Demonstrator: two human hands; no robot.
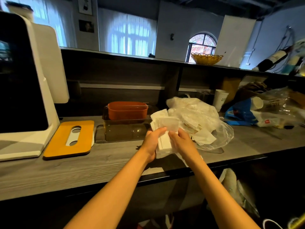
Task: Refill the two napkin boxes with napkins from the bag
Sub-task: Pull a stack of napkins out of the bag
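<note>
Head view: both hands meet over the near part of the grey wood-grain worktop, gripping one thick stack of white napkins between them. The left hand curls round the stack's left side, thumb on top; the right hand curls its fingers over the right side. The napkins are plain white, folded, their upper ends fanned out loosely above the fingers.

Just right of the hands lies one clear plastic bag, crumpled and open, with more white napkins spilling from its mouth. Just left of the hands stands one dark see-through napkin box, and behind it a second one holding an orange-brown insert. Farther left lies one yellow-orange lid with an oval slot, flat on the worktop against a white screen stand.

Beyond the bag stands one white paper cup with small dark lettering too blurred to read. A blue package lies to the far right.
</note>
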